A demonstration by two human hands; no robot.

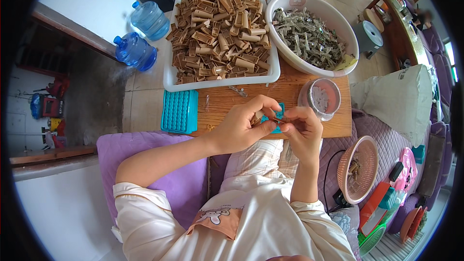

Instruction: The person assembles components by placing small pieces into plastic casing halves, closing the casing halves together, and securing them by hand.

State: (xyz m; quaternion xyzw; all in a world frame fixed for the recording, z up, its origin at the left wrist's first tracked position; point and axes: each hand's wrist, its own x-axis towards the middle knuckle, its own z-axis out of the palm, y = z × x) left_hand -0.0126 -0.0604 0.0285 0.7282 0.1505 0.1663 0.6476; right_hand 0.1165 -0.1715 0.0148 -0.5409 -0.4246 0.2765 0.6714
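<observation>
Above the near edge of a wooden table, my two hands meet. My left hand is closed around a small tan plastic piece, which its fingers partly cover. The thumb and fingertips of my right hand are pinched together close beside it, on something too small to make out. Just behind and below the fingers, part of a teal tray shows. A white tray heaped with tan curved plastic shells lies ahead. Right of it, a white basin holds many tangled clear-and-green small parts.
A round tub of small white pieces stands at the table's right. Stacked teal trays lie left. Two blue water jugs stand beyond. A pink basket and a white sack are on the right, a purple cushion on the left.
</observation>
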